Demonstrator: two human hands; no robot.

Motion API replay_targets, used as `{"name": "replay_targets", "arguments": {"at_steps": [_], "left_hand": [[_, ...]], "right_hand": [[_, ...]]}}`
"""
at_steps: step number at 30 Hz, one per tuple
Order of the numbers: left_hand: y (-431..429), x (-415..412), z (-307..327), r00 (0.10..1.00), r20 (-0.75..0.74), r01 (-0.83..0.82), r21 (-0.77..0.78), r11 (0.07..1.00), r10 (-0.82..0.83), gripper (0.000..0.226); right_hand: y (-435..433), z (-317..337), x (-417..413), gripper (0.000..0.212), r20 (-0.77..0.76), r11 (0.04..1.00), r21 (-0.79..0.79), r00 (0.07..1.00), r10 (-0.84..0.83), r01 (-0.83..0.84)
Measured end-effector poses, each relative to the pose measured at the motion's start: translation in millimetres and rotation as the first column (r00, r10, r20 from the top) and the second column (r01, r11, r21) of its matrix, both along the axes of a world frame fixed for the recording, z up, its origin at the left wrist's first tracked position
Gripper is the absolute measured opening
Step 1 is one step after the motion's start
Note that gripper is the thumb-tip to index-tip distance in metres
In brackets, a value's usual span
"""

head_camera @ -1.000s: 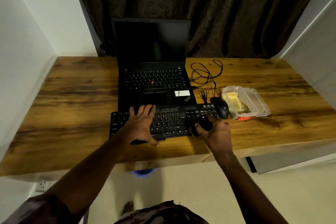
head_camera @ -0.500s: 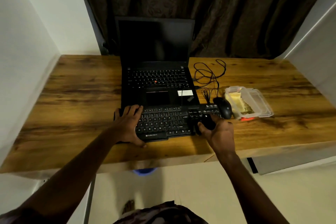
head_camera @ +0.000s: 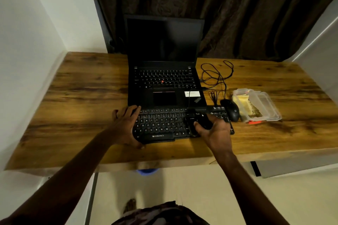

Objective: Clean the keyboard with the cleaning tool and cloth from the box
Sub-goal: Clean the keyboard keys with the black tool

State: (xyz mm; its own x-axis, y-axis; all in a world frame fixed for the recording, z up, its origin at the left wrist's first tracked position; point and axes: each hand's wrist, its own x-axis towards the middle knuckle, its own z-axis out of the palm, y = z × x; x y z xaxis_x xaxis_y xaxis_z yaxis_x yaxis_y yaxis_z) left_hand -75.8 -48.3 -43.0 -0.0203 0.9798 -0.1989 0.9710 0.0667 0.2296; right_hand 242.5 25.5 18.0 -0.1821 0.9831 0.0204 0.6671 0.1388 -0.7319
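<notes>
A black external keyboard lies on the wooden desk in front of the laptop. My left hand holds the keyboard's left end, thumb at the near edge and fingers over the far edge. My right hand grips a black cleaning tool over the keyboard's right half. A clear plastic box stands open at the right with a yellowish cloth inside.
An open black laptop sits behind the keyboard. A black mouse and its coiled cable lie between keyboard and box. White walls close in on both sides. A dark curtain hangs at the back.
My left hand slid from the middle of the keys to the keyboard's left end. My right hand with the tool stays over the right half.
</notes>
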Motion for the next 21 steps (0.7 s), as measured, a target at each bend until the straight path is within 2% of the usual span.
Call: {"name": "replay_targets", "arguments": {"at_steps": [4, 9, 13, 17, 21], "left_hand": [[-1.2, -1.5, -0.5, 0.999, 0.041, 0.001, -0.017, 1.000, -0.001, 0.164], [-0.4, -1.5, -0.8, 0.996, 0.089, -0.003, -0.008, 1.000, 0.003, 0.166], [0.6, -1.6, -0.6, 0.997, 0.082, -0.002, -0.001, 1.000, 0.002, 0.167], [1.0, -1.9, -1.3, 0.997, 0.081, -0.004, 0.003, 1.000, 0.003, 0.166], [0.1, -2.8, 0.1, 0.996, 0.093, 0.000, -0.009, 1.000, 0.001, 0.168]], "right_hand": [[-0.7, -1.0, -21.1, 0.036, 0.003, 0.991, -0.035, 0.992, 0.126, -0.125], [7.4, 4.9, -35.8, 0.020, -0.076, 0.979, -0.088, 0.981, 0.178, -0.184], [13.6, 0.7, -44.4, 0.038, -0.077, 0.971, -0.087, 0.973, 0.217, -0.223], [16.6, 7.5, -41.6, 0.038, 0.006, 0.953, -0.060, 0.954, 0.298, -0.297], [29.1, 21.4, -32.9, 0.042, 0.133, 0.861, -0.223, 0.861, 0.491, -0.457]]}}
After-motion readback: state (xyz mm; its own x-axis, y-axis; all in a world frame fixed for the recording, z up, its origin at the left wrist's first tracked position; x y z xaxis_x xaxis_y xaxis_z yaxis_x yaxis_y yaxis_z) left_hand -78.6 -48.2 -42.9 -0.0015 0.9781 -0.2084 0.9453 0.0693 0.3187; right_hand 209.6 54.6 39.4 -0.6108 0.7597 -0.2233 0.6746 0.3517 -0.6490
